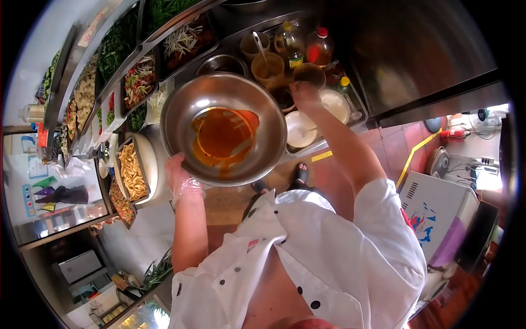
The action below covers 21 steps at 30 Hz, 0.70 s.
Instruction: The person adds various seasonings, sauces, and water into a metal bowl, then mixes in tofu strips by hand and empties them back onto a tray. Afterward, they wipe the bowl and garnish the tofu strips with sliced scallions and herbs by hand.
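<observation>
My left hand [183, 178], in a thin clear glove, grips the lower left rim of a large steel bowl [268, 118]. Orange-red oily liquid [224, 134] lies in the bottom of the bowl. To the right of the bowl, my right hand [306, 94] is bare and reaches over a tray of seasoning containers, its fingers bent at a dark container [283, 100]; what they hold, if anything, is hidden. Just below that hand are two containers of white contents, one [300, 129] nearer the bowl and the other [334, 106] further right.
Bottles of oil and sauce [289, 44] stand behind the seasoning tray, beside a tub with a spoon [267, 67]. Trays of cut vegetables [139, 81] line the upper left. A pan of pale yellow strips [132, 171] sits left of the bowl. A dark metal panel [422, 49] rises at right.
</observation>
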### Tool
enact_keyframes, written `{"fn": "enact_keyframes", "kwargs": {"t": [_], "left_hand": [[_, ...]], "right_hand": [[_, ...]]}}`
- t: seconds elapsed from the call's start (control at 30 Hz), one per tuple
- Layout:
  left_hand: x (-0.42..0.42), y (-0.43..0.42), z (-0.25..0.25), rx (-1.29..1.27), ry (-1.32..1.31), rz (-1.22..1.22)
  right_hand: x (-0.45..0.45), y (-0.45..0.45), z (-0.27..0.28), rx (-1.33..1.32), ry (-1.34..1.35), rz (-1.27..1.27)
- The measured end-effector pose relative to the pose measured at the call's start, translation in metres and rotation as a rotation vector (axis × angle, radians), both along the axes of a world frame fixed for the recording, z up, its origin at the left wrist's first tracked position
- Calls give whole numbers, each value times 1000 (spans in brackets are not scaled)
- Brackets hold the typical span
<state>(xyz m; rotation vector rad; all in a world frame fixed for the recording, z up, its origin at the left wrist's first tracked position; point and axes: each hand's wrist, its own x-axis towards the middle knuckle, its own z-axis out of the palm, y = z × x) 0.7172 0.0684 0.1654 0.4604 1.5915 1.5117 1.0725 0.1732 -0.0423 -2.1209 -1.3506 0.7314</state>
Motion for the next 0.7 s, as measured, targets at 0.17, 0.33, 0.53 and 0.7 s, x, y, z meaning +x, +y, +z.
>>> {"fn": "enact_keyframes", "kwargs": {"t": [0.17,0.33,0.53,0.7], "left_hand": [[-13,5,-12,76,-54,-45],[-21,10,-6,83,-121,-105],[-34,13,-12,134,-185,-248],[-46,16,-42,316,-102,-357]], "right_hand": [[9,4,-6,63,-177,-150],[21,-2,-31,188,-259,-45],[10,-14,16,185,-312,-168],[12,-28,42,203,-341,-209]]}}
